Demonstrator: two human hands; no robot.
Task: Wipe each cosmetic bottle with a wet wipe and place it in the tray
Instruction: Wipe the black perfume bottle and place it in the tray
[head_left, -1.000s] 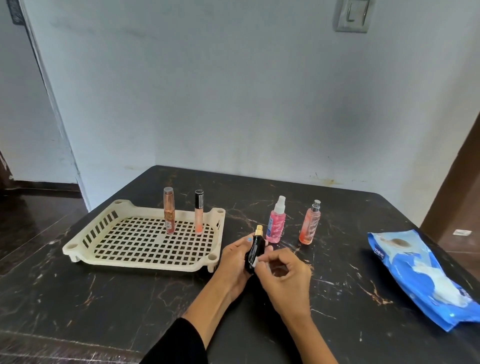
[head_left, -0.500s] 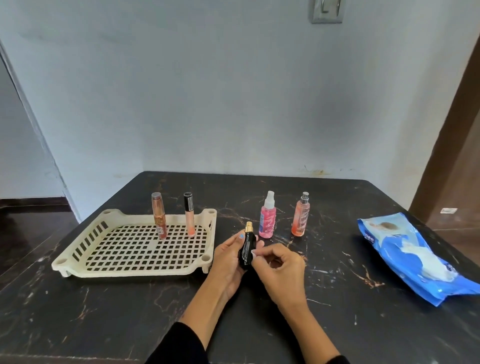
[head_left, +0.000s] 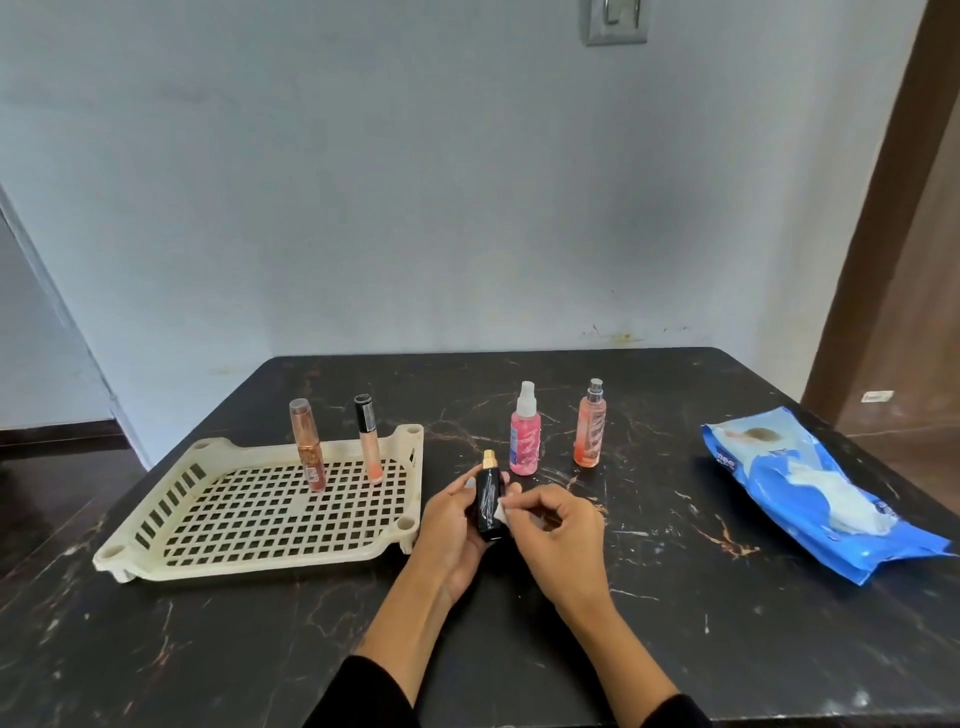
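Note:
My left hand (head_left: 451, 525) grips a small black bottle (head_left: 490, 503) with a gold cap, held upright just right of the cream slotted tray (head_left: 156, 525). My right hand (head_left: 558, 525) pinches a small white wet wipe (head_left: 503, 512) against the bottle's right side. Two slim tubes stand in the tray's far part: a copper one (head_left: 307, 451) and a peach one with a black cap (head_left: 368, 440). A pink spray bottle (head_left: 524, 431) and an orange spray bottle (head_left: 590, 426) stand on the table beyond my hands.
A blue wet-wipe pack (head_left: 810, 488) lies on the right side of the dark marble table (head_left: 675, 623). A grey wall rises right behind the table. A brown door frame (head_left: 883, 208) stands at the far right.
The view has tilted up and shifted slightly. My hands stay together on the black bottle, with the wipe rubbing along its side.

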